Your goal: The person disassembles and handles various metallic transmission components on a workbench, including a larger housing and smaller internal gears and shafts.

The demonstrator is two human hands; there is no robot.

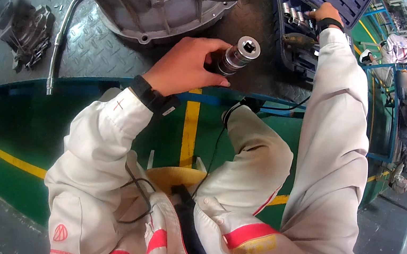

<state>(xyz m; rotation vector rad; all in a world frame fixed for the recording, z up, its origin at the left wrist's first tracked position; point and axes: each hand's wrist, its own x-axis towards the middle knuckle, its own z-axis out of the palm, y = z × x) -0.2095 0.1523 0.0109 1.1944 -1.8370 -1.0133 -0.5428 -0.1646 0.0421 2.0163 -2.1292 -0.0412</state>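
The likeliest trouble I judge is at my left hand: its fingers hold a shiny, smooth steel cylindrical socket between thumb and forefinger, and if that pinch slips on polished metal, the socket could drop onto the grey, diamond-patterned metal surface below them, or roll over its near edge to the green floor. My right hand worries me less, though a hurried sweep could knock the small silver sockets beside its fingers out of line in the dark blue, hard-shelled case.

As for pose, my left elbow bends, the forearm angling forward and inward, with the socket's square hole facing up beyond the fingertips. My right arm stretches almost straight ahead; its fingertips are partly hidden, so I cannot tell whether they grip anything.
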